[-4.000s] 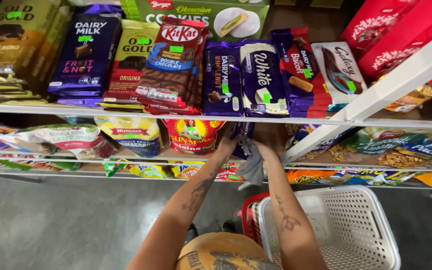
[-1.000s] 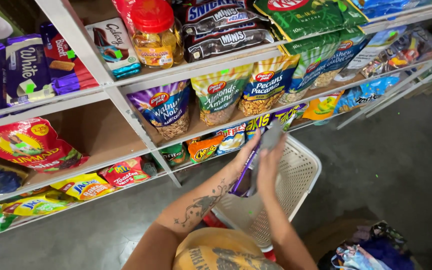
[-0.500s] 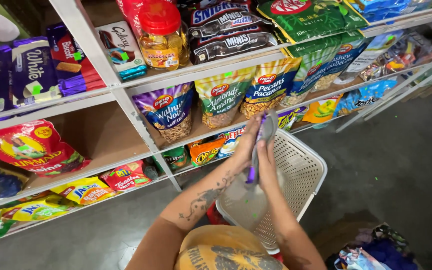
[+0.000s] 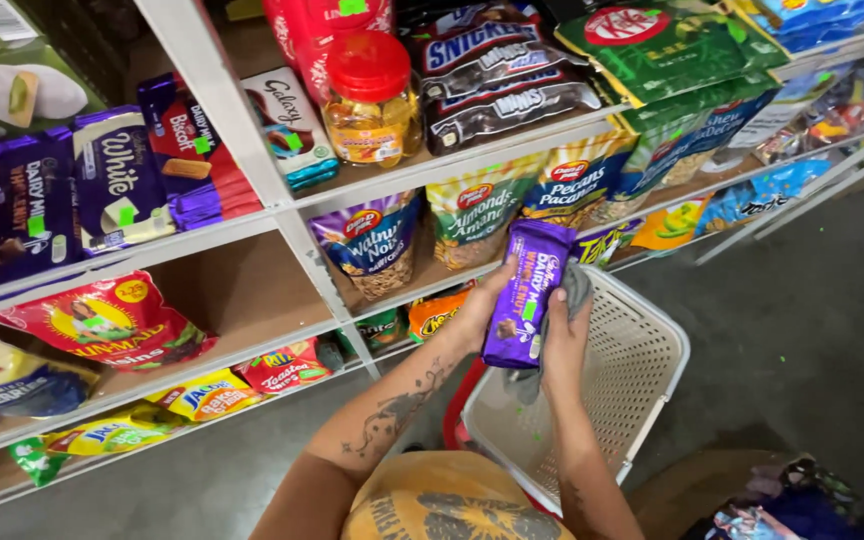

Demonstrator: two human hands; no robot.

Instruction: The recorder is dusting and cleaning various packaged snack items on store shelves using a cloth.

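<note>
A purple chocolate bar is held flat and face up over the white perforated basket. My left hand grips its left edge. My right hand is under and against its right side, with a grey cloth bunched between the fingers and the bar. Both forearms carry tattoos. The bar sits in front of the lower shelves, near the bags of nuts.
White metal shelving fills the left and top, stocked with chocolate bars, a red-lidded jar, snack bags and dark candy multipacks. The basket has a red handle. Grey floor lies to the right, with a bundle of coloured things at the bottom right.
The bar has turned from edge-on to flat and face up. Both hands have lowered slightly toward the basket. Four seconds ago the hands were at a lower shelf further left.
</note>
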